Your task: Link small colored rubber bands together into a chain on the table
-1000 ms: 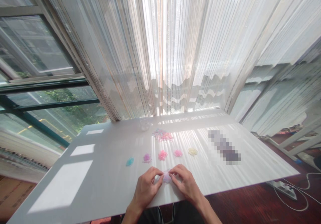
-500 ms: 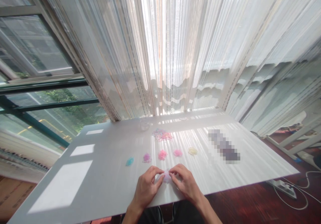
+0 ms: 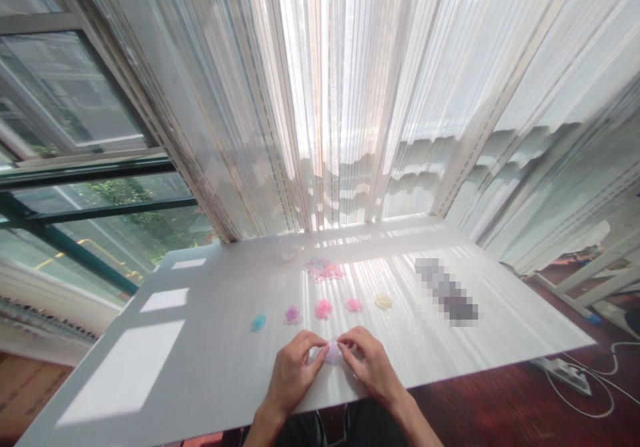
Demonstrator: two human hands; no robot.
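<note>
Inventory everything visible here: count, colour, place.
Table: 1, white, centre
Lilac pile: 1, pale lilac, near side
Teal pile: 1, teal, row's left end
Purple pile: 1, purple, second
Coral pile: 1, coral, third
Pink pile: 1, pink, fourth
Yellow pile: 1, yellow, right end
Mixed pile: 1, multicoloured, behind row
Container: 1, clear, left of mixed pile
Pixelated patch: 1, purplish grey, table's right
Curtains: uncounted, whitish, behind table
Windows: uncounted, clear, left
Slatted frame: 1, white, far right
Power strip: 1, white, lower right
Cables: uncounted, white, lower right
Floor: 1, dark red, lower right
Trouser legs: 2, dark, below table
Left hand: 1, bare, at lilac pile
Right hand: 1, bare, at lilac pile
</note>
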